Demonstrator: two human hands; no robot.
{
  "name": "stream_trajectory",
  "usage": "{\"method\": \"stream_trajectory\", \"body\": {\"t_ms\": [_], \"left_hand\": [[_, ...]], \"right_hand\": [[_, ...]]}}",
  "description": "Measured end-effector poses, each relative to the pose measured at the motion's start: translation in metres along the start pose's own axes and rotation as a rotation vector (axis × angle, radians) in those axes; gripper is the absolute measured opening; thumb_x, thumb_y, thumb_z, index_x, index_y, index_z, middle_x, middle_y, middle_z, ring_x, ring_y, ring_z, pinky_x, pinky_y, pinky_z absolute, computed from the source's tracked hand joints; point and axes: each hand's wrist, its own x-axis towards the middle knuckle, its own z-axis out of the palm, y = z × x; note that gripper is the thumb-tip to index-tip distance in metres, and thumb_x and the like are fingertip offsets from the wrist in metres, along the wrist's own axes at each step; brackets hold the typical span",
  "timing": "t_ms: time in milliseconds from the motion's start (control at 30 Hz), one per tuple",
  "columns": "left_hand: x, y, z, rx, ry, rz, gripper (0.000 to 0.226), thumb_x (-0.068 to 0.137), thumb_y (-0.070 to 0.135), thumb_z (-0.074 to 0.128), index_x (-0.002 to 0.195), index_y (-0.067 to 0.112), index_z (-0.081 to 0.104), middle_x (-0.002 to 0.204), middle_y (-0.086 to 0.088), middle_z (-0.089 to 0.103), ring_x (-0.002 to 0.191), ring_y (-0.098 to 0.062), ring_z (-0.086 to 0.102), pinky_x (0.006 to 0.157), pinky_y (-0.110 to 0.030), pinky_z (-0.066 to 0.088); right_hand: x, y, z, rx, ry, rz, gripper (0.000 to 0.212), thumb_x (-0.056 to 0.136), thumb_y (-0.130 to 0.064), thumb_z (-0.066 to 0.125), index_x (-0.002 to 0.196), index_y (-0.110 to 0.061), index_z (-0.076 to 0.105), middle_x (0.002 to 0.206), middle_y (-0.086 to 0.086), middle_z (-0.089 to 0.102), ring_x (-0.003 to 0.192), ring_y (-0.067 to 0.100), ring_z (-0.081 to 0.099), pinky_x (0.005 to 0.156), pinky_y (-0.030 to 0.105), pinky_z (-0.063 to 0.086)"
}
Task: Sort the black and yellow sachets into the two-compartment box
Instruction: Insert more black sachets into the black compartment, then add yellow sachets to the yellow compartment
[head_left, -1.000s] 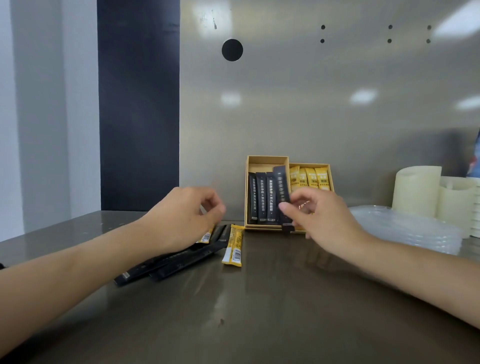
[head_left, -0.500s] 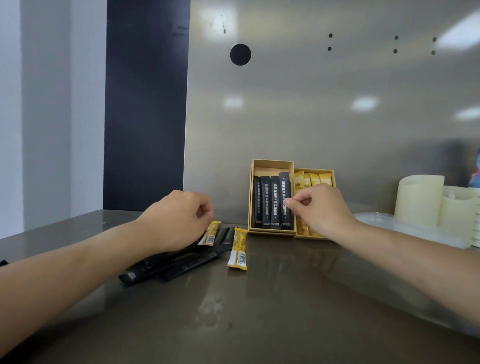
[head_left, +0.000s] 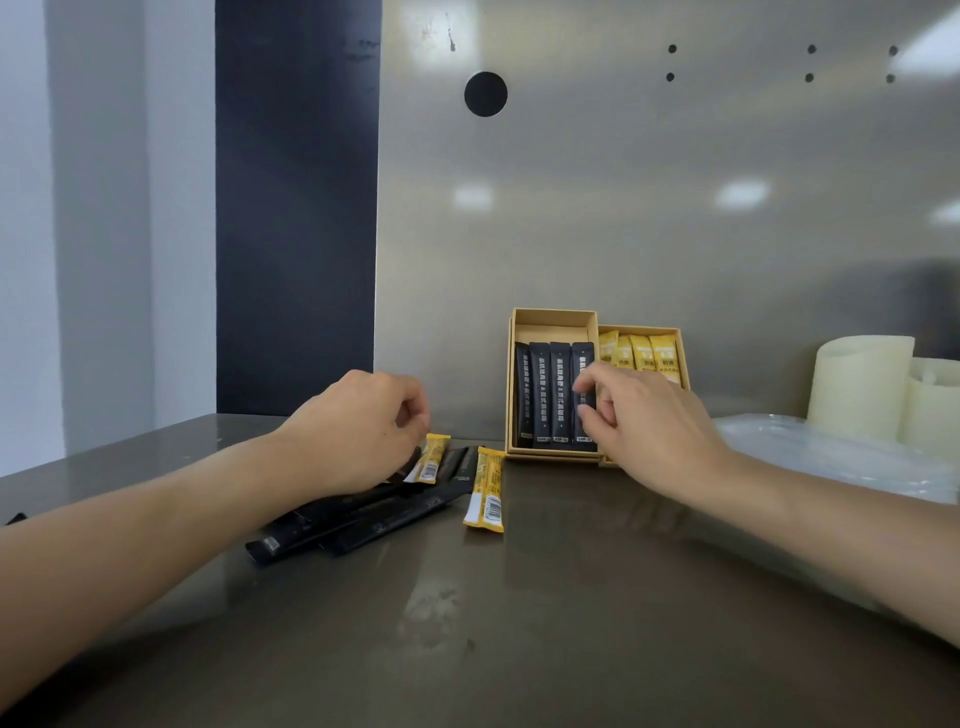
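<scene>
The right hand (head_left: 652, 426) pinches the fourth black sachet (head_left: 583, 400), seating it in the left compartment of the box (head_left: 553, 318); the left hand (head_left: 358, 426) curls over loose sachets on the table (head_left: 519, 623), its grip hidden; a careless release could tip the slim, glossy stick across its neighbours; yellow sachets (head_left: 641, 353) fill the right compartment.

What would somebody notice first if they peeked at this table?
Probably the cardboard box at the back, with black sachets in its left half and yellow sachets in its right. The right hand reaches into it, while the left hand hovers over loose sachets on the table.
</scene>
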Motion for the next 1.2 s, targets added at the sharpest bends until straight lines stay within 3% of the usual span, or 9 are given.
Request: {"method": "stream_trajectory", "body": {"t_ms": [133,267,467,567,667,833,1033,1200], "left_hand": [[0.001,-0.004,0.002,0.039,-0.045,-0.025,0.015,0.098,0.042,0.056,0.095,0.031,0.066,0.089,0.014,0.066,0.09,-0.014,0.065,0.086,-0.041,0.058],[-0.001,-0.003,0.007,0.087,-0.178,-0.053,0.04,0.088,0.071,0.055,0.092,0.032,0.062,0.088,0.015,0.062,0.086,-0.008,0.06,0.075,-0.031,0.053],[0.0,-0.003,0.007,0.108,-0.27,-0.045,0.047,0.084,0.076,0.055,0.088,0.029,0.06,0.085,0.011,0.059,0.078,-0.006,0.056,0.066,-0.026,0.045],[-0.002,-0.002,0.006,0.118,-0.284,-0.037,0.045,0.086,0.071,0.057,0.086,0.027,0.061,0.085,0.008,0.06,0.078,-0.01,0.058,0.069,-0.03,0.05],[-0.003,-0.001,0.005,0.117,-0.265,-0.028,0.039,0.088,0.059,0.059,0.087,0.021,0.066,0.089,0.004,0.065,0.085,-0.018,0.063,0.081,-0.039,0.057],[-0.005,0.002,0.005,0.189,-0.243,0.006,0.045,0.096,0.054,0.046,0.089,0.014,0.063,0.094,0.0,0.063,0.088,-0.023,0.063,0.085,-0.044,0.056],[-0.003,-0.003,0.007,0.239,-0.186,-0.019,0.043,0.101,0.056,0.041,0.084,0.02,0.058,0.089,0.001,0.062,0.082,-0.023,0.063,0.079,-0.042,0.056],[0.002,0.001,-0.002,0.197,0.073,-0.134,0.043,0.104,0.054,0.031,0.09,0.019,0.053,0.08,-0.001,0.064,0.072,-0.023,0.062,0.06,-0.036,0.046]], "right_hand": [[-0.003,-0.005,-0.001,0.017,-0.021,-0.012,0.011,0.1,-0.032,0.054,0.097,-0.029,0.064,0.067,-0.019,0.041,0.065,-0.001,0.044,0.058,0.025,0.044],[-0.011,-0.012,-0.006,0.085,-0.037,-0.041,0.013,0.099,-0.033,0.054,0.087,-0.032,0.059,0.066,-0.013,0.055,0.067,-0.004,0.05,0.053,0.017,0.031],[-0.022,-0.021,-0.003,0.101,-0.169,-0.096,0.009,0.098,-0.036,0.054,0.09,-0.035,0.056,0.067,-0.014,0.059,0.066,0.0,0.056,0.055,0.019,0.036],[-0.022,-0.023,-0.004,0.104,-0.181,-0.114,0.009,0.098,-0.036,0.055,0.089,-0.037,0.053,0.067,-0.015,0.057,0.066,0.0,0.055,0.053,0.016,0.031],[-0.024,-0.023,-0.004,0.114,-0.189,-0.117,0.009,0.098,-0.036,0.055,0.089,-0.037,0.053,0.066,-0.015,0.056,0.065,0.0,0.055,0.053,0.017,0.033],[-0.024,-0.019,-0.002,0.134,-0.191,-0.095,0.007,0.098,-0.037,0.054,0.093,-0.035,0.058,0.067,-0.015,0.056,0.068,0.001,0.057,0.055,0.017,0.036],[-0.025,-0.018,-0.002,0.132,-0.2,-0.094,0.007,0.098,-0.037,0.053,0.093,-0.035,0.057,0.067,-0.014,0.056,0.071,0.004,0.058,0.058,0.023,0.047],[-0.026,-0.019,-0.003,0.142,-0.196,-0.093,0.008,0.099,-0.036,0.053,0.095,-0.033,0.059,0.065,-0.014,0.056,0.07,0.005,0.059,0.059,0.026,0.051]]}}
